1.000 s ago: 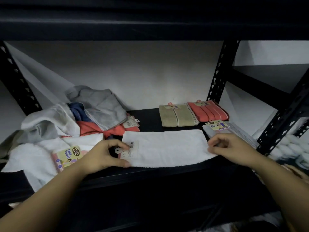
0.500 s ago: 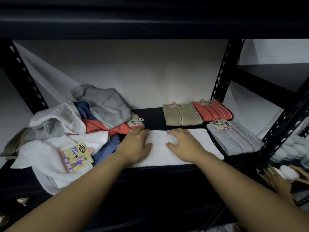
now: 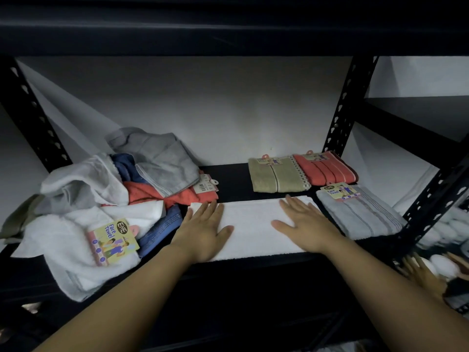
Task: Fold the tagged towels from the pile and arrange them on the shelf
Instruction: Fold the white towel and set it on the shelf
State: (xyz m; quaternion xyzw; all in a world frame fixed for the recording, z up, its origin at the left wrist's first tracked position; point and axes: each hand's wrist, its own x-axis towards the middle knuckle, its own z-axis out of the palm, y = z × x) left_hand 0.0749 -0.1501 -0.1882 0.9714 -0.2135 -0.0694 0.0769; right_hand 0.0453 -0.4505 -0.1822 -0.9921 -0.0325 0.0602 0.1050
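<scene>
Pressing flat on a folded white towel (image 3: 251,224) at the front edge of the black shelf (image 3: 233,179), the left hand (image 3: 203,229) and right hand (image 3: 304,224) both lie with fingers straight and spread, one toward each end of the strip. An unfolded pile (image 3: 106,199) of grey, blue, coral and white towels fills the shelf's left end. Toward the right end sit three folded, tagged towels: beige (image 3: 274,177) and coral (image 3: 327,168) at the back edge, grey (image 3: 363,214) just in front.
</scene>
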